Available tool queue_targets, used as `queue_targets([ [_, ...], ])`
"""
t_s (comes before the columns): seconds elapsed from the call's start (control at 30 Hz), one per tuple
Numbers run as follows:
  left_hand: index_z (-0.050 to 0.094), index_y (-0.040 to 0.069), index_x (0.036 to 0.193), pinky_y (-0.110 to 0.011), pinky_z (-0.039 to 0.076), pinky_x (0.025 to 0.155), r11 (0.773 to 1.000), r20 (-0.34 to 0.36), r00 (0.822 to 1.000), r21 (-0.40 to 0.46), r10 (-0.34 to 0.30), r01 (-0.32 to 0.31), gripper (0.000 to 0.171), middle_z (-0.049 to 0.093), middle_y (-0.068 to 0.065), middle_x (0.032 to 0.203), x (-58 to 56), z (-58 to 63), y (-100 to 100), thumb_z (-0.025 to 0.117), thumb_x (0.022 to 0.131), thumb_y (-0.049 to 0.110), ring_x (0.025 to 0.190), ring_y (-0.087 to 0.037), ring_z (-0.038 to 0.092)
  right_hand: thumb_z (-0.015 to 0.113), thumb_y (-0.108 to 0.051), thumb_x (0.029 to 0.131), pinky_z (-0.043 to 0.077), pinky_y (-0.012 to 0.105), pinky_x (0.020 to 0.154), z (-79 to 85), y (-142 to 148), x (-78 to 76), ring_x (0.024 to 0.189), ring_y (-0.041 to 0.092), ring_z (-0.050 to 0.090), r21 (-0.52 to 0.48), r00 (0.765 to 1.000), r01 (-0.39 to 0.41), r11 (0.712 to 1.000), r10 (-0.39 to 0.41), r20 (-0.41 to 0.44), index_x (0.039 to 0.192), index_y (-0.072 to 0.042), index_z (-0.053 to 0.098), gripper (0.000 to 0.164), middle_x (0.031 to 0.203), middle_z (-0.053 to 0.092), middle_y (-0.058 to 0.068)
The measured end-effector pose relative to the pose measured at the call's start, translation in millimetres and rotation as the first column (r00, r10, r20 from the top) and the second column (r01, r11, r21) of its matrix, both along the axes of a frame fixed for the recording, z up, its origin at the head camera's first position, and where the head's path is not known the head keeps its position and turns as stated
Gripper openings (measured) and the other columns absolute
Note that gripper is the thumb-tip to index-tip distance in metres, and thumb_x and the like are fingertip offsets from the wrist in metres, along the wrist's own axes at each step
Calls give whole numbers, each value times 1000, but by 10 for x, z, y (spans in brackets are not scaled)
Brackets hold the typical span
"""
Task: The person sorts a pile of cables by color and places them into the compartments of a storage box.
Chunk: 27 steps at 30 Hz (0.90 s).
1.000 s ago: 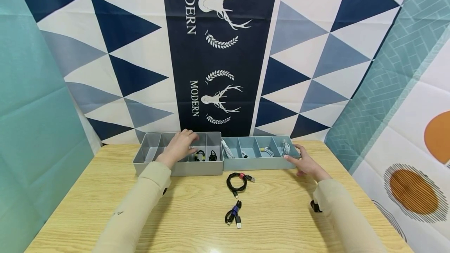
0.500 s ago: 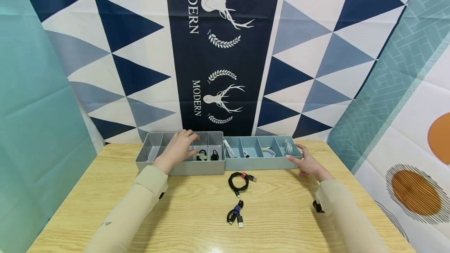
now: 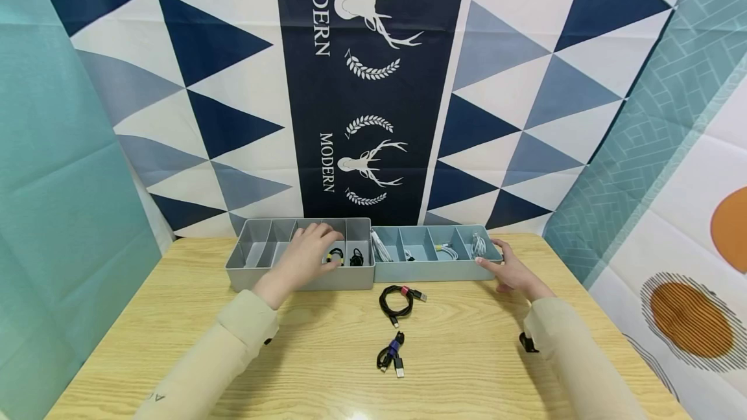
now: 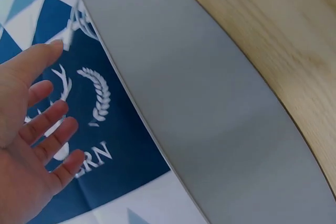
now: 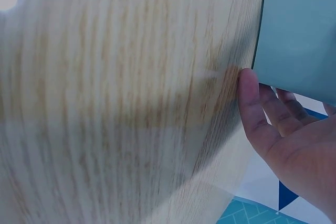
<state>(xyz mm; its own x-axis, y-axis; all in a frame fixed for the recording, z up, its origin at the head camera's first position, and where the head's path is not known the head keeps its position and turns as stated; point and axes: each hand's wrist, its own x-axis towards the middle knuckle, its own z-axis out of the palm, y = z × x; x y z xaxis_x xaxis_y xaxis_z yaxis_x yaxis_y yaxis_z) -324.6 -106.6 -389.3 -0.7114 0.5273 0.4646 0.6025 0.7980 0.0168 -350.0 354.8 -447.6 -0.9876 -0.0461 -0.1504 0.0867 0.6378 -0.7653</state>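
Observation:
My left hand (image 3: 306, 255) is over the grey divided box (image 3: 303, 280), fingers spread and a little bent, with nothing between them. In the left wrist view this hand (image 4: 39, 124) is beside the box's plain grey side (image 4: 184, 87). Under its fingertips lies a black cable with yellow bands (image 3: 335, 254); to the right is another black cable (image 3: 356, 256). My right hand (image 3: 512, 272) touches the right end of the light blue divided box (image 3: 438, 272). Its thumb reaches the front rim corner; the other fingers extend along the end.
On the wooden table (image 3: 455, 355) in front lie a black cable with a red tie (image 3: 397, 303) and a black cable with a blue tie (image 3: 391, 354). White cables (image 3: 478, 245) sit in the blue box. Patterned cloth (image 3: 373, 83) hangs behind.
My left hand has shifted slightly right and nearer the front over the grey box. The right hand stays at the blue box's end. The head view has turned a little.

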Motion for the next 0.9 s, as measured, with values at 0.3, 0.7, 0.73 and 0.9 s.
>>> queue_targets([
  [0.3, 60, 16, 122, -44, 43, 82, 1000, -9, 1000, 4, -26, 26, 49, 58, -3, 115, 264, -15, 125, 72, 81, 40, 104, -23, 52, 57, -51, 90, 55, 39, 64, 6, 10, 4, 113, 45, 40, -11, 1000, -6, 1000, 6, 0, 150, -14, -3, 92, 144, 12, 38],
  [0.7, 61, 13, 117, -46, 43, 88, 997, -28, 999, 68, -31, 33, 49, 58, -6, 116, 600, -106, 297, 74, 78, 40, 111, -26, 52, 58, -54, 88, 54, 38, 63, -9, 10, -11, 112, 44, 41, -17, 1000, 2, 1000, -2, 9, 150, -15, -4, 95, 145, 11, 37],
  [0.73, 61, 13, 117, -46, 43, 87, 997, -25, 999, 78, -28, 30, 49, 58, -6, 116, 625, -118, 311, 74, 78, 40, 110, -26, 52, 57, -54, 88, 54, 38, 64, -10, 11, -12, 113, 44, 40, -16, 1000, 1, 1000, -1, 10, 150, -15, -4, 95, 145, 10, 37],
  [0.9, 61, 14, 118, -47, 43, 88, 993, -8, 1000, 114, -16, 16, 50, 58, -6, 116, 754, -180, 384, 73, 79, 43, 110, -27, 51, 57, -53, 89, 54, 38, 63, -22, 7, -15, 113, 44, 40, -14, 1000, 3, 1000, -3, 11, 150, -15, -4, 94, 145, 10, 37],
])
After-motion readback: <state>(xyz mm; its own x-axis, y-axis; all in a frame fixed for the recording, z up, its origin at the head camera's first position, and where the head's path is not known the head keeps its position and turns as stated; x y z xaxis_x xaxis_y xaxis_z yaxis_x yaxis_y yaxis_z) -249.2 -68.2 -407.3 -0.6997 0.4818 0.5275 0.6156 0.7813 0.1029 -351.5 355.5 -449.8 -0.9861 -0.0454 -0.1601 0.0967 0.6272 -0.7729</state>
